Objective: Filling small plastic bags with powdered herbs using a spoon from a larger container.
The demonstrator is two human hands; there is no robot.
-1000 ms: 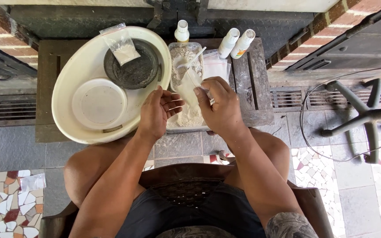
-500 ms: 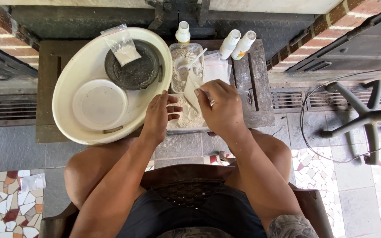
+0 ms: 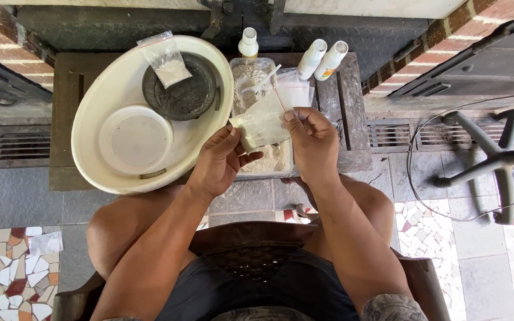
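Note:
Both hands hold a small clear plastic bag of pale powder [image 3: 263, 126] above a clear rectangular container of the same powder [image 3: 250, 77]. My left hand [image 3: 218, 163] pinches the bag's lower left corner. My right hand [image 3: 310, 142] grips its upper right edge by the red seal strip. A white plastic spoon [image 3: 260, 82] lies in the container, handle pointing up and right.
A large cream basin [image 3: 90, 119] on the low wooden bench [image 3: 60, 89] holds a dark round bowl [image 3: 179, 92], a white lid and another powder bag [image 3: 163, 59]. Three white bottles [image 3: 322, 58] stand at the back. A chair base [image 3: 495, 160] is to the right.
Both hands have lifted from the container, bringing a powder-filled bag up between them and holding it stretched out.

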